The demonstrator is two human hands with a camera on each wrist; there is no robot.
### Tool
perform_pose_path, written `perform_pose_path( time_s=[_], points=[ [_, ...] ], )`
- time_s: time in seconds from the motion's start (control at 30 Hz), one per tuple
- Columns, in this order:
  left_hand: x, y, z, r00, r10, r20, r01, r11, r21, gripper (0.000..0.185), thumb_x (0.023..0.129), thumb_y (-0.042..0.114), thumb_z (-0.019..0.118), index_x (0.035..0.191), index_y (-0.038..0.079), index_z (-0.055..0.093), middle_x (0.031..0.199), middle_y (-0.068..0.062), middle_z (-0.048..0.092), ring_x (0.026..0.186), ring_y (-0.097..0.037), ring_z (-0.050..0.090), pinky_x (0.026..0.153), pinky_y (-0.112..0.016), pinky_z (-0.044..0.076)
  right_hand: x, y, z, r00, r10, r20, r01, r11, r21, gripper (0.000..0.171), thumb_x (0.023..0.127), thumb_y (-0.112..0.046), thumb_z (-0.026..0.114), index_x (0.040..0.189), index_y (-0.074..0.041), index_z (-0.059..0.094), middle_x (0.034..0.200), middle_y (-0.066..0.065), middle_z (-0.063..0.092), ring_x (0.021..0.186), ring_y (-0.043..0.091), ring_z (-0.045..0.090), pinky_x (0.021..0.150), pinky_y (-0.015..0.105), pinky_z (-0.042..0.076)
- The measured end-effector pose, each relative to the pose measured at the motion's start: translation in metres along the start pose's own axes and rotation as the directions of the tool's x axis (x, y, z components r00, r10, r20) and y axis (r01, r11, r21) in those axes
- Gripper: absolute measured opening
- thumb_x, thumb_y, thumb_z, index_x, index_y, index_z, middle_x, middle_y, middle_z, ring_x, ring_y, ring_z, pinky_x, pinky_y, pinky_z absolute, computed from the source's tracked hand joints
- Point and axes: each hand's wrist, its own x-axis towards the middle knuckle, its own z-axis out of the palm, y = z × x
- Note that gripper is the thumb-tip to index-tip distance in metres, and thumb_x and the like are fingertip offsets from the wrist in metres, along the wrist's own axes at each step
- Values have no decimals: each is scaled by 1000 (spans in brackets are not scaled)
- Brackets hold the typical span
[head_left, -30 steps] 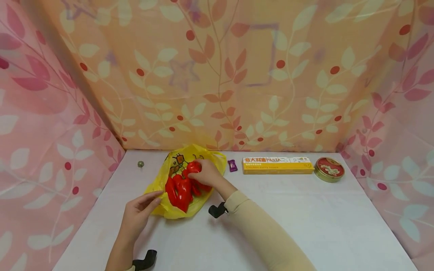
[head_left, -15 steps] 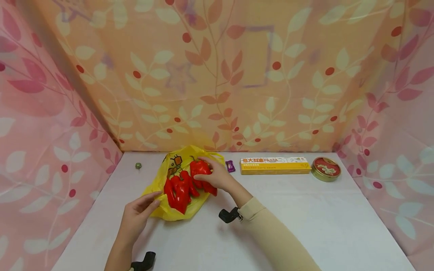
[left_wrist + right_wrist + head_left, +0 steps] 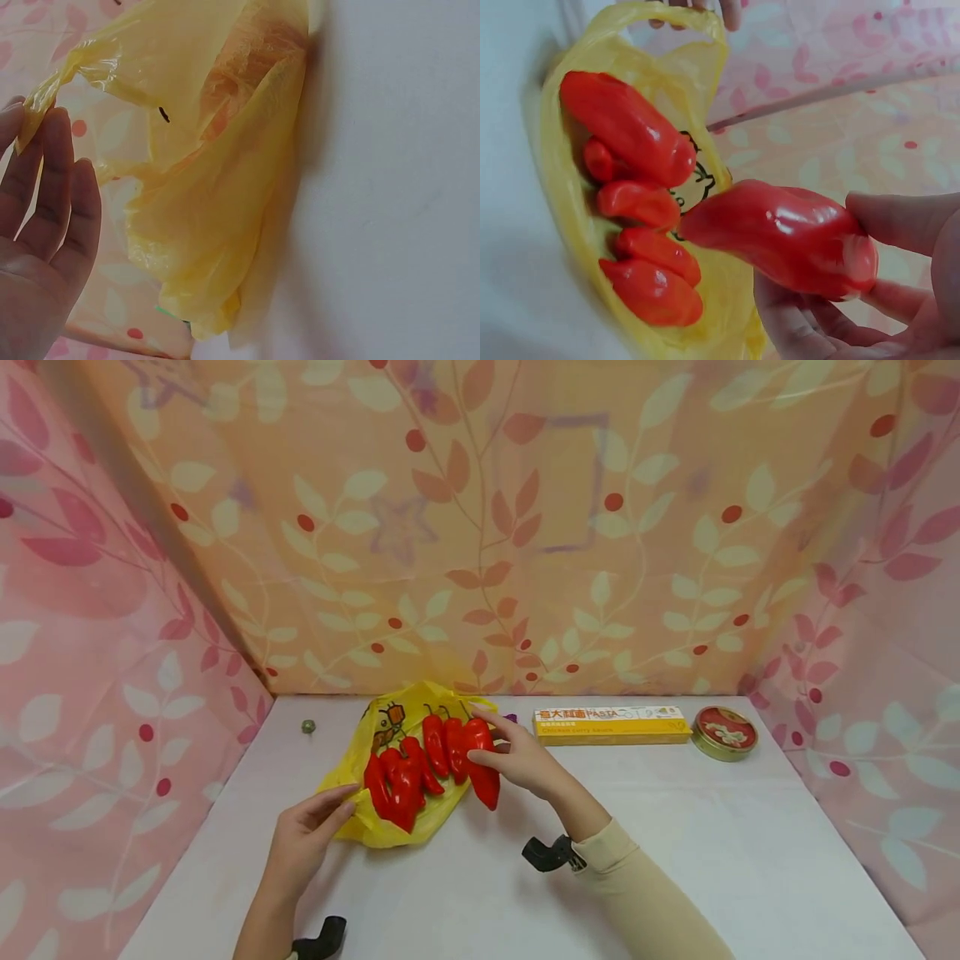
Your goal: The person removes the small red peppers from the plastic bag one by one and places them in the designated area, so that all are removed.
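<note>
A yellow plastic bag (image 3: 348,827) lies spread on the white table, its mouth facing the person. Several red peppers (image 3: 407,781) with thin stems rest on and in it. At its left edge, my left hand (image 3: 303,839) pinches the bag's handle between thumb and fingertips, as the left wrist view shows. My right hand (image 3: 528,764) holds one red pepper (image 3: 780,232) by its stem end, thumb on one side and fingers on the other. That pepper hangs tip down by the bag's right edge, apart from the other peppers.
A yellow and white pasta box (image 3: 611,727) lies at the back right, with a round red-topped tin (image 3: 725,735) beside it. The right hand mostly hides a purple wrapped sweet (image 3: 512,717). Left of the bag sits a small green ball (image 3: 308,726). Patterned cloth walls (image 3: 480,527) enclose the table.
My right hand has drawn back to the right from over the bag with one pepper. More peppers now show where it was. My left hand keeps its place on the bag.
</note>
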Motion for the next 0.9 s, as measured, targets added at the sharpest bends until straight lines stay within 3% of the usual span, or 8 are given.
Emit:
perform_pose_path(
  time_s=[0.23,0.47,0.67,0.9],
  points=[
    [0,1,0,1000,-3,1,3,1000,10,32,98,17,68,126,3,69,123,-5,71,105,0,64,88,-13,53,-16,9,-18,997,4,-78,-8,999,-54,70,88,-38,78,151,-27,48,125,7,61,107,25,64,84,39,60],
    [-1,-2,-1,1000,-21,4,21,999,28,32,98,18,67,127,4,68,123,0,70,106,1,64,89,-13,54,-36,20,-42,987,48,-150,-51,999,-17,65,88,-38,79,146,-37,51,131,10,63,117,31,61,87,44,61],
    [0,-4,-1,999,-40,3,40,998,54,32,98,19,67,127,6,69,125,-2,70,107,4,63,89,-12,53,-50,32,-57,980,47,-191,-54,998,-35,63,87,-38,79,144,-31,55,130,14,64,117,33,62,87,45,61],
    [2,-4,0,999,-31,6,31,998,51,32,98,18,67,128,6,69,126,-4,70,105,1,64,89,-13,54,-68,46,-70,972,45,-230,-77,988,-132,64,88,-40,78,146,-26,54,133,14,62,113,32,64,83,43,62]
  ],
)
